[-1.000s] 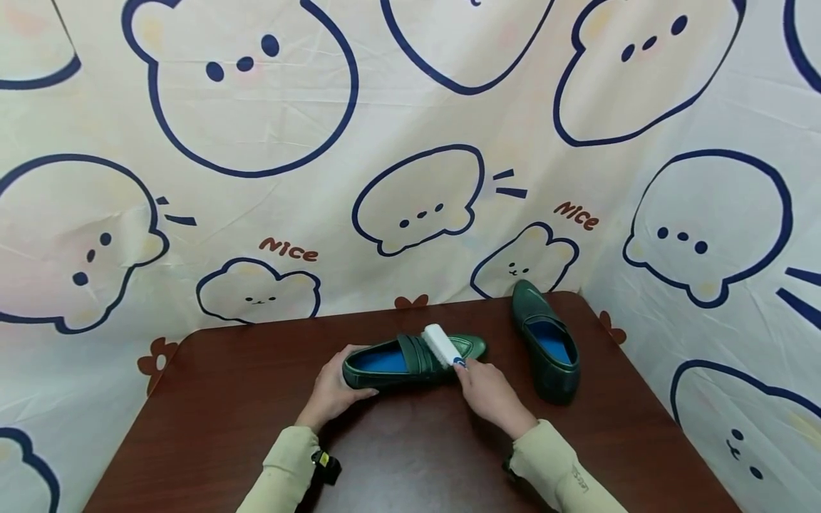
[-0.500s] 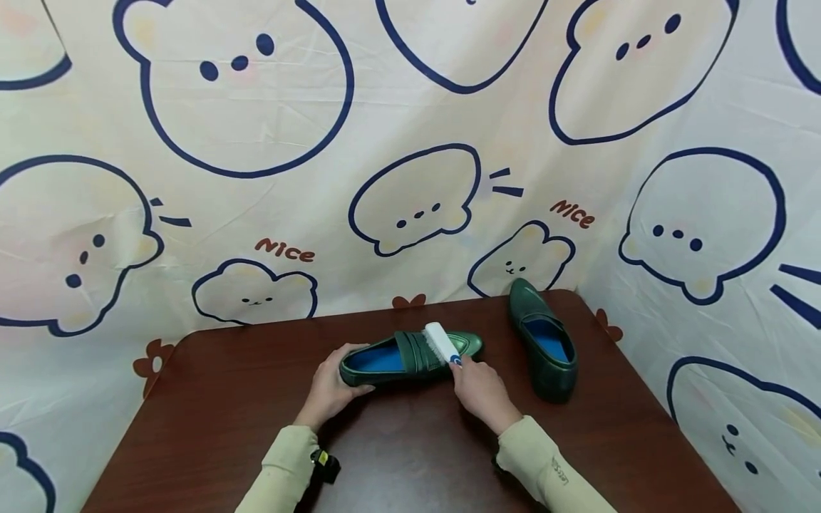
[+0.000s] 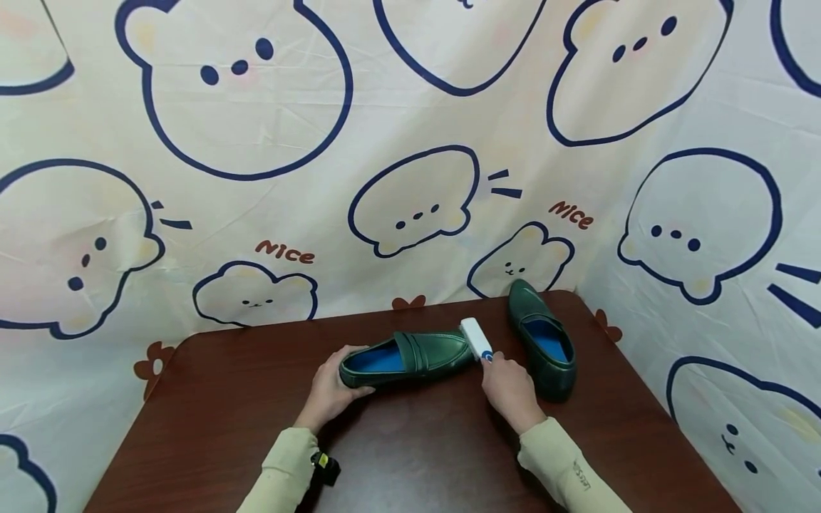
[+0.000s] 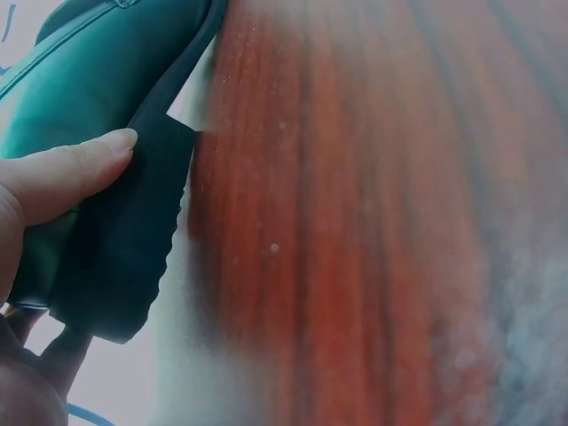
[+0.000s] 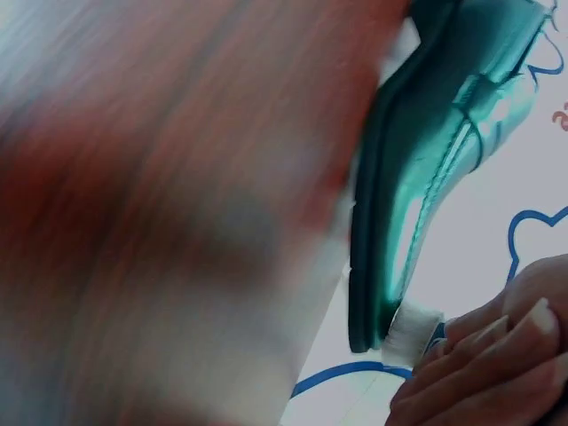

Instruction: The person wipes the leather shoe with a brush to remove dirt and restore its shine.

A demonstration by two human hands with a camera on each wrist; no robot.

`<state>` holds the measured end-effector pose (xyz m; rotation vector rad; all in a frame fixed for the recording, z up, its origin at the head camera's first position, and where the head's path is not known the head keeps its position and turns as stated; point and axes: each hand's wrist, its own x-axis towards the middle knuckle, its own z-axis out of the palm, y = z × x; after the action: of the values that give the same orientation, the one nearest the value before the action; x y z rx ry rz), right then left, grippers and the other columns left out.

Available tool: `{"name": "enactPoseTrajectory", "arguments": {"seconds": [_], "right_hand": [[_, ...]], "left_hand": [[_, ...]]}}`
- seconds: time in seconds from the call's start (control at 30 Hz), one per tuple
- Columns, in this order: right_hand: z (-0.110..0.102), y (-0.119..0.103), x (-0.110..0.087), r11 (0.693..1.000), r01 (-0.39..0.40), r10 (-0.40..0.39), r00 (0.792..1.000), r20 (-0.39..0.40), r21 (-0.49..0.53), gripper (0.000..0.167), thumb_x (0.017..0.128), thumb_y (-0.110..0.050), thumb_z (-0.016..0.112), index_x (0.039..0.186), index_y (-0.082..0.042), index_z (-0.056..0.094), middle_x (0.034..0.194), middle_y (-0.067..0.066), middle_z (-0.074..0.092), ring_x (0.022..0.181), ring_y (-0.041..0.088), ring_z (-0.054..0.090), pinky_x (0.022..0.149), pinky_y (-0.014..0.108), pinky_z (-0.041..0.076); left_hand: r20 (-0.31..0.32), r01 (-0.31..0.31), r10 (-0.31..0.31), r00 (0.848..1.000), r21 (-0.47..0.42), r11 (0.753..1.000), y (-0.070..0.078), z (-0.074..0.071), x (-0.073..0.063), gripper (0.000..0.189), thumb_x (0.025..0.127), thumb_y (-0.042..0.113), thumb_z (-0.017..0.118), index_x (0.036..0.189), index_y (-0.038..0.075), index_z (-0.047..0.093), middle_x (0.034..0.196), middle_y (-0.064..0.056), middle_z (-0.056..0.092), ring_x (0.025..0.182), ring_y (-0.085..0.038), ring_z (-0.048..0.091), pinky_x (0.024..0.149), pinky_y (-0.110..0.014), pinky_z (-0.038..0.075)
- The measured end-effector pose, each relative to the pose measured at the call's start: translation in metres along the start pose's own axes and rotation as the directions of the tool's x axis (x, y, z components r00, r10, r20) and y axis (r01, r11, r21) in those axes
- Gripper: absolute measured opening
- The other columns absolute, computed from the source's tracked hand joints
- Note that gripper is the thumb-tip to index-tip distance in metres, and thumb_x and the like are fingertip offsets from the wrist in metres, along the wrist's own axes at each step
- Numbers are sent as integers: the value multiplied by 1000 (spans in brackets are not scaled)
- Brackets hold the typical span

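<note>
A green loafer (image 3: 442,354) with a blue insole lies sideways on the table, its toe pointing right. My left hand (image 3: 331,385) grips it round the heel; in the left wrist view the thumb (image 4: 75,173) presses on its side just above the black heel block (image 4: 124,240). My right hand (image 3: 511,388) holds a white brush (image 3: 475,338) by its handle. The bristles (image 5: 412,334) touch the tip of the loafer's toe in the right wrist view. The curled fingers hide most of the handle.
A second green loafer (image 3: 544,340) stands at the right, toe toward the back, close to my right hand. The brown table (image 3: 244,427) ends at a cloth backdrop (image 3: 410,107) printed with cartoon bears behind and at the right.
The brush, in my right hand, has moved right from the loafer's upper near the strap to the toe tip. My left hand and the loafer it grips have stayed about in place.
</note>
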<state>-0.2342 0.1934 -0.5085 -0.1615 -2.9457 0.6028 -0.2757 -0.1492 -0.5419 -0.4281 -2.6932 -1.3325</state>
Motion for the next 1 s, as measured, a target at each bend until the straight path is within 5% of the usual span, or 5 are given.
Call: {"name": "enactPoseTrajectory", "arguments": {"seconds": [0.3, 0.5, 0.8, 1.0], "right_hand": [[4, -43, -4, 971, 176, -193, 976, 96, 163, 28, 109, -25, 54, 95, -3, 61, 65, 3, 51, 54, 16, 49, 53, 31, 42], [12, -59, -3, 963, 211, -231, 967, 109, 168, 25, 108, -24, 56, 94, -4, 62, 66, 3, 51, 57, 16, 49, 54, 30, 42], [11, -20, -1, 988, 141, -144, 989, 46, 58, 26, 106, -25, 59, 100, 0, 64, 73, 9, 61, 60, 21, 59, 55, 38, 50], [3, 5, -2, 995, 89, -90, 996, -17, -43, 29, 104, -25, 62, 96, 3, 61, 71, 15, 61, 57, 27, 61, 53, 44, 54]], "left_hand": [[-11, -6, 6, 1000, 2, 1000, 0, -2, 1, 75, 69, 16, 98, 134, 31, 62, 134, -3, 65, 120, -30, 58, 102, -60, 48], [-7, -11, 11, 1000, 6, 1000, -1, -2, -1, 76, 70, 17, 98, 135, 30, 61, 135, -4, 64, 121, -30, 58, 102, -60, 48], [-11, -39, 39, 999, 4, 999, 1, 2, 0, 74, 72, 18, 97, 136, 30, 62, 136, -5, 64, 120, -30, 58, 100, -60, 49], [-14, -3, 3, 1000, 10, 1000, 0, 0, -4, 74, 72, 17, 97, 135, 31, 63, 135, -5, 64, 120, -30, 58, 101, -60, 49]]}}
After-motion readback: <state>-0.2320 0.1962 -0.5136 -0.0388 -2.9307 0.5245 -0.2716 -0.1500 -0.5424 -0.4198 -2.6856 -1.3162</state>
